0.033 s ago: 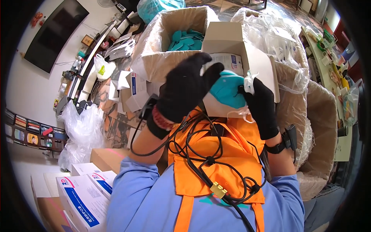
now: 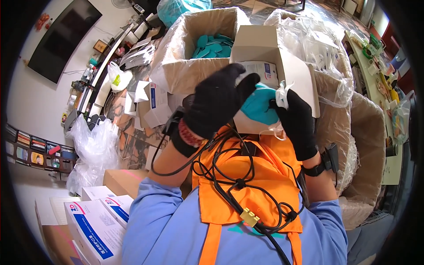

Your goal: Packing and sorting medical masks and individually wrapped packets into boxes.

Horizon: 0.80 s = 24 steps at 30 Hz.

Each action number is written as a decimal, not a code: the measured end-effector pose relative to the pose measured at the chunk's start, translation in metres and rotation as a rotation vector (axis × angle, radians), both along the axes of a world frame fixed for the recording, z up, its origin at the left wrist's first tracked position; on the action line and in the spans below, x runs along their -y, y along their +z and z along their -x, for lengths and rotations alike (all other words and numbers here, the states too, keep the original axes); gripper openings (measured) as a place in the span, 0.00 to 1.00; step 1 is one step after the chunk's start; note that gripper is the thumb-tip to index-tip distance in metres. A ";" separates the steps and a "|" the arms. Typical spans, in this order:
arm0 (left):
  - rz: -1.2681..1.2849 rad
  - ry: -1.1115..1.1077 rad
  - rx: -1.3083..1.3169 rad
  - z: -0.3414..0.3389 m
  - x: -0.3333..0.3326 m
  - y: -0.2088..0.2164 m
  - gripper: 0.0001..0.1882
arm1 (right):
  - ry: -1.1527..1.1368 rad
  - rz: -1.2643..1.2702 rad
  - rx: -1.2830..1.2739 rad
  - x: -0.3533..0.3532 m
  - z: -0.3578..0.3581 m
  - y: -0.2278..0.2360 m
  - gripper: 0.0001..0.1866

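A teal cup-shaped face mask (image 2: 259, 105) hangs over an open white carton (image 2: 300, 70). My right hand (image 2: 295, 121), in a black glove, is closed on the mask's right edge, with its bunched white ear loops (image 2: 282, 95) sticking up by the fingers. At the mask's upper left is my left hand (image 2: 216, 101), also gloved in black. Its thumb and forefinger are apart, and the thumb overlaps the mask's edge; the other fingers are partly hidden. Inside the carton, beyond the mask, lies a white printed packet (image 2: 263, 70).
A plastic-lined box (image 2: 176, 66) with teal masks stands beyond my left hand. Another lined box (image 2: 329, 88) of clear packets is to the right. White printed cartons (image 2: 90, 229) are stacked at lower left. Black cables (image 2: 229, 176) loop across my orange apron (image 2: 207, 207).
My left hand has shifted slightly right and down. The mask has moved a little left, still in my right hand.
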<state>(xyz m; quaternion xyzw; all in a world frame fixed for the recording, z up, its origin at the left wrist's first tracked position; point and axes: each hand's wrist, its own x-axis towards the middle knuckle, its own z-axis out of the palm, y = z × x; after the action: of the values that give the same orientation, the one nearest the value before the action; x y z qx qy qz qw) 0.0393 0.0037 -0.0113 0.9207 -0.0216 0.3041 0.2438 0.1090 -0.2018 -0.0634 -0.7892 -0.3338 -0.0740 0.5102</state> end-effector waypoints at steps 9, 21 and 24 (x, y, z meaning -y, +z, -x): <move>0.029 0.067 -0.240 0.007 0.037 -0.021 0.09 | -0.002 -0.051 -0.012 -0.017 0.004 -0.019 0.17; -0.168 -0.213 -0.199 0.015 0.010 -0.047 0.16 | -0.029 0.022 -0.126 -0.020 0.010 -0.028 0.13; 0.096 -0.126 -0.374 0.014 0.024 -0.047 0.17 | -0.096 0.094 0.099 -0.021 0.010 -0.030 0.13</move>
<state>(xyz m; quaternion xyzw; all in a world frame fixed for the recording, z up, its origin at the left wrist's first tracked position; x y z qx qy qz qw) 0.0253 -0.0205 -0.0583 0.9452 -0.0191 0.1124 0.3058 0.0989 -0.1811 -0.0933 -0.8228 -0.3235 -0.1216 0.4512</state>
